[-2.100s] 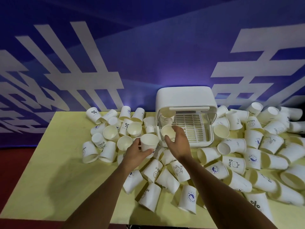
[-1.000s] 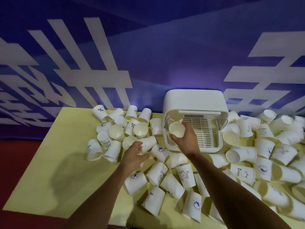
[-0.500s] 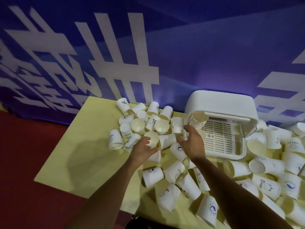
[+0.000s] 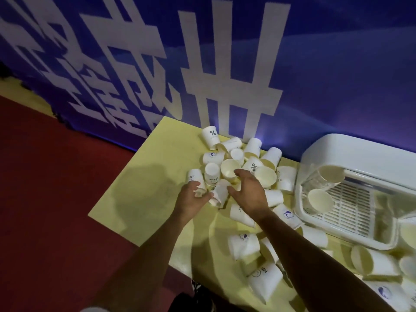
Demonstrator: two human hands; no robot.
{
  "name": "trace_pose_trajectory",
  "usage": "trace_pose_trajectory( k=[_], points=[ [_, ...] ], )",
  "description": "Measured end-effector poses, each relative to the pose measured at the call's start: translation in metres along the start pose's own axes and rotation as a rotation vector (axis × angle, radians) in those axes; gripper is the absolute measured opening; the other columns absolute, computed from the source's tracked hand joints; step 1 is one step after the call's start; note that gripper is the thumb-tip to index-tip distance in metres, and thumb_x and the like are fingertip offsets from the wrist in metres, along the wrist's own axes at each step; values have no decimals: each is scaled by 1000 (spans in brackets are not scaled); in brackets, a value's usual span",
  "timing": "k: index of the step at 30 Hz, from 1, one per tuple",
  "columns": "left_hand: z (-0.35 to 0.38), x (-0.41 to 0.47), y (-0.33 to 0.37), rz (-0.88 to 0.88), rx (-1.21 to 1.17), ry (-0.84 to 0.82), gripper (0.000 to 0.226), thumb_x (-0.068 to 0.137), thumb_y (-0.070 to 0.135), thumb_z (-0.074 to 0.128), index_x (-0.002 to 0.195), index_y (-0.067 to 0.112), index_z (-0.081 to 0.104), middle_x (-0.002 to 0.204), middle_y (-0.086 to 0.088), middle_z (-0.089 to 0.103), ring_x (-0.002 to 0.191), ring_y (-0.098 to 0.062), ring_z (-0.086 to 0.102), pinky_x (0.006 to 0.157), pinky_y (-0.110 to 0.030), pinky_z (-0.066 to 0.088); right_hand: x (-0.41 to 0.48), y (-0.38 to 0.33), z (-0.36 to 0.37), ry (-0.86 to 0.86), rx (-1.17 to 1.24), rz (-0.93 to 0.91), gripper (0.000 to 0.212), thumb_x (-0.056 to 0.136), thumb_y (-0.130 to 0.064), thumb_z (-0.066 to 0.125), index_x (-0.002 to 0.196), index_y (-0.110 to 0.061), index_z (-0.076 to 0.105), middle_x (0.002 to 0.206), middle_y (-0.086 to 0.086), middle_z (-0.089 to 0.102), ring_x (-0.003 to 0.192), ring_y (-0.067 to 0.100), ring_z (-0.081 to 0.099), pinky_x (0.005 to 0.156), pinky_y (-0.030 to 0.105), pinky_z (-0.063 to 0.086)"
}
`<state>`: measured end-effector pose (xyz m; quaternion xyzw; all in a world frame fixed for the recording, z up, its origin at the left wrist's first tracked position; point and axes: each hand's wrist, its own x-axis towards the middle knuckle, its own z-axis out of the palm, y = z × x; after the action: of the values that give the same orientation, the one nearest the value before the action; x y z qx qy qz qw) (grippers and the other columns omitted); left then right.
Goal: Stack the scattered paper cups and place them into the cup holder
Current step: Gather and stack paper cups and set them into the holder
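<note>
Several white paper cups lie scattered on the yellow table (image 4: 144, 188). A cluster sits at the far left, with an open-mouthed cup (image 4: 229, 168) in its middle. My left hand (image 4: 193, 199) curls around a lying paper cup (image 4: 200, 190) at the cluster's near edge. My right hand (image 4: 249, 192) hovers just to the right with fingers spread and nothing in it, its fingertips near the open-mouthed cup. Between the hands lies another cup (image 4: 219, 195). The white cup holder (image 4: 337, 152) stands at the right, with one cup (image 4: 319, 200) upright on its grid tray and a stack (image 4: 332, 174) under its lid.
More cups (image 4: 265, 282) lie along the table's near side and at the far right (image 4: 373, 263). A blue wall (image 4: 337, 75) with white lettering runs behind the table. Red floor (image 4: 56, 199) lies beyond the table's left edge.
My right hand has left the cup holder, a cup now standing on its tray, and has moved left over the cluster. My view has swung left and both hands now meet at the cups.
</note>
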<state>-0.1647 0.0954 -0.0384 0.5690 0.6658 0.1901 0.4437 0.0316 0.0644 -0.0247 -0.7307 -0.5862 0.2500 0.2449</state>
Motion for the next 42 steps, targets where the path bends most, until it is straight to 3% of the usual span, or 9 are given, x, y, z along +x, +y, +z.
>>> trace_pose_trajectory(
  k=[5, 11, 20, 23, 26, 30, 33, 38, 42],
  points=[
    [-18, 26, -22, -49, 93, 66, 72, 70, 40, 87, 127, 11, 56, 118, -11, 55, 104, -27, 60, 88, -34, 51, 28, -23, 29, 1, -138, -61, 57, 81, -30, 75, 133, -13, 57, 126, 9, 64, 117, 29, 58, 103, 37, 43],
    [-17, 52, -32, -157, 66, 31, 85, 73, 44, 82, 141, 11, 42, 132, -15, 48, 118, -31, 55, 102, -40, 45, 57, -35, 54, -23, -281, -193, 57, 73, -16, 76, 128, -9, 61, 122, 11, 65, 116, 32, 58, 105, 40, 42],
    [11, 71, -40, -205, -65, 36, 87, 75, 43, 81, 142, 9, 36, 127, -14, 51, 109, -32, 59, 95, -45, 51, 84, -25, 70, -160, -475, -321, 61, 83, -17, 66, 142, -16, 52, 140, 12, 54, 130, 34, 46, 117, 44, 26],
    [13, 73, -44, -203, -86, 48, 76, 78, 39, 80, 135, 7, 41, 121, -15, 58, 104, -32, 61, 89, -42, 52, 86, -28, 70, -197, -432, -298, 61, 85, -18, 65, 144, -17, 48, 141, 10, 52, 128, 32, 46, 118, 41, 25],
    [7, 74, -46, -218, -121, 63, 68, 79, 30, 82, 131, 6, 46, 116, -13, 63, 92, -25, 63, 76, -28, 48, 82, -29, 66, -174, -304, -297, 61, 84, -19, 67, 142, -17, 50, 138, 9, 53, 124, 31, 49, 108, 39, 38],
    [-9, 71, -48, -263, -209, 150, 67, 78, 25, 82, 131, 6, 47, 117, -14, 66, 89, -23, 63, 71, -24, 44, 72, -30, 57, -61, -108, -272, 57, 89, -31, 68, 142, -20, 50, 134, 6, 51, 120, 26, 50, 89, 36, 51],
    [-19, 66, -42, -281, -285, 185, 62, 79, 26, 80, 129, 10, 47, 113, -9, 66, 83, -18, 62, 62, -22, 42, 63, -30, 47, 40, 23, -234, 51, 91, -35, 67, 139, -22, 53, 129, 4, 52, 117, 20, 50, 91, 32, 48],
    [-19, 54, -14, -204, -360, 117, 53, 81, 27, 75, 128, 23, 50, 112, 1, 64, 90, -11, 62, 67, -24, 45, 48, -31, 18, 148, 106, -93, 49, 88, -32, 70, 132, -22, 51, 125, 1, 52, 107, 19, 54, 89, 30, 48],
    [-10, 39, 17, -111, -415, 62, 58, 74, 31, 71, 129, 25, 54, 116, 3, 61, 94, -12, 62, 69, -24, 45, 35, -17, -9, 205, 256, 105, 51, 82, -34, 74, 122, -24, 44, 117, -3, 56, 102, 19, 58, 84, 39, 54]
  ],
)
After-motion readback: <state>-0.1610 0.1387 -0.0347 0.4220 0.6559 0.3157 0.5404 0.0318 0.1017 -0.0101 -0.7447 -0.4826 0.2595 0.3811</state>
